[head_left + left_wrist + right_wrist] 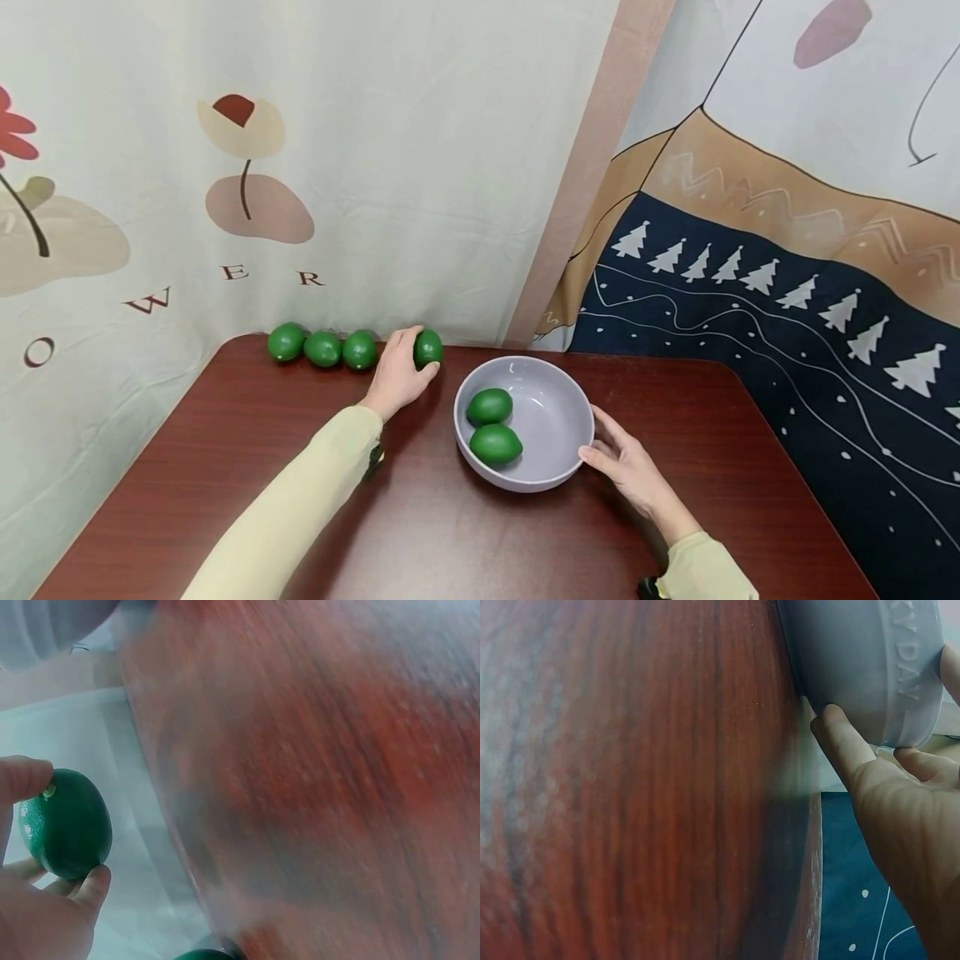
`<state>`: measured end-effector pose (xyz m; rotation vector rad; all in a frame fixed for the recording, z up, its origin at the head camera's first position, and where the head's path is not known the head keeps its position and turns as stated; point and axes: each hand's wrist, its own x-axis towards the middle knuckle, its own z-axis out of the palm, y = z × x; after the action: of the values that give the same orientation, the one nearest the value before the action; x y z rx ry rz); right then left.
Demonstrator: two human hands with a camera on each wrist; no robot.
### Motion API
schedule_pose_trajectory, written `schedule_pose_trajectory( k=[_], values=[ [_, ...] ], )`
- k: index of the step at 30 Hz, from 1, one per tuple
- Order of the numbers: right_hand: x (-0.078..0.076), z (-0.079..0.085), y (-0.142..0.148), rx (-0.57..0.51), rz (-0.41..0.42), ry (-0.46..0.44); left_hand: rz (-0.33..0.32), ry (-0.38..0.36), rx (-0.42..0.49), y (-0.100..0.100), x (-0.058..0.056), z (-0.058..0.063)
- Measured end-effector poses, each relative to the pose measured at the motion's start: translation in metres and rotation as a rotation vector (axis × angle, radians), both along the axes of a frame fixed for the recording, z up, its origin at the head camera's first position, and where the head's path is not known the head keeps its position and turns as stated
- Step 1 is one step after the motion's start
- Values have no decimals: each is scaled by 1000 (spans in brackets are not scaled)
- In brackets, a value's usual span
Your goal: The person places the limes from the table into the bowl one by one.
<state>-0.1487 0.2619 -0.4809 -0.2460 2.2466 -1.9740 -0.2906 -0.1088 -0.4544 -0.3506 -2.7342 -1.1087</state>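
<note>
Near the back edge of the table, my left hand (399,375) grips a green lime (428,348) between thumb and fingers. The left wrist view shows the same lime (73,825) pinched by the thumb and fingertips. To its right stands a pale lavender bowl (555,425) with two limes inside, one lime (490,406) behind the other lime (496,444). My right hand (628,467) holds the bowl's right side, thumb at the rim and fingers along the outer wall. Raised lettering shows on the bowl (911,667) in the right wrist view.
Left of my left hand, a row of limes lies along the back edge: a lime (286,342), another lime (323,348) and a third lime (359,350). A printed curtain (420,208) hangs behind the dark red wooden table (465,542). A navy tree-patterned cloth (750,333) hangs at right.
</note>
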Motion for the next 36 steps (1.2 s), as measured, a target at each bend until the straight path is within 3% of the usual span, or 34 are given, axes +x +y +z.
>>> schedule_pose_trajectory(
  k=[13, 36],
  values=[
    [-1, 0, 2, 10, 6, 6, -63, 64, 37, 11, 8, 11],
    [-1, 0, 3, 29, -6, -19, -169, 93, 90, 40, 29, 34]
  ],
)
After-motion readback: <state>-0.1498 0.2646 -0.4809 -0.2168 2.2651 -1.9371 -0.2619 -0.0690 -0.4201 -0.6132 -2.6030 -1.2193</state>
